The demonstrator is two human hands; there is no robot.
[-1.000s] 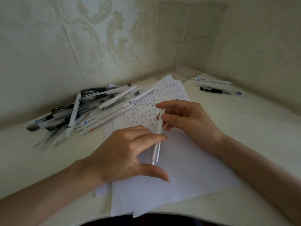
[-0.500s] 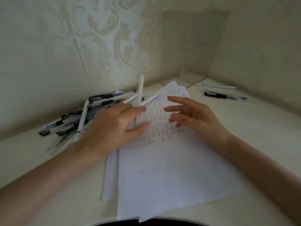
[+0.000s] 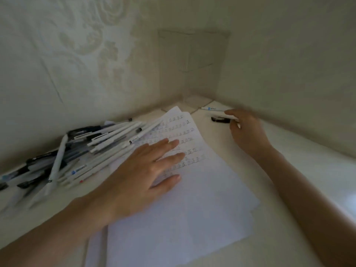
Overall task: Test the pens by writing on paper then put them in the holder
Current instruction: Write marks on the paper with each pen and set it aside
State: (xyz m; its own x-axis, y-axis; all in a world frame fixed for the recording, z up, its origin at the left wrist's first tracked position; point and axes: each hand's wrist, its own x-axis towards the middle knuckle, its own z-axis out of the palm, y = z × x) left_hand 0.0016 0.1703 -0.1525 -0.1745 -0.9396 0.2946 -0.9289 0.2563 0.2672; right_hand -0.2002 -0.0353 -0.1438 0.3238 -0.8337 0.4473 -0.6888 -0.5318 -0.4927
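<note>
A sheet of paper (image 3: pixel 192 209) with rows of written marks lies in front of me. My left hand (image 3: pixel 142 178) rests flat on it with straight fingers and holds nothing. A pile of white and black pens (image 3: pixel 77 151) lies to the left of the paper. My right hand (image 3: pixel 246 132) is blurred at the back right. Its fingers close over the right end of a white pen (image 3: pixel 212 109) with a blue label. A black pen (image 3: pixel 219 119) lies just in front of that one. The clear holder (image 3: pixel 192 64) stands in the corner.
Papered walls close in the desk at the back and on the right. More paper sheets (image 3: pixel 96 247) stick out under the top one. The desk's front edge runs just below the paper.
My left hand no longer holds the white pen and has come down flat on the paper. My right hand has moved from the paper to the two pens at the back right.
</note>
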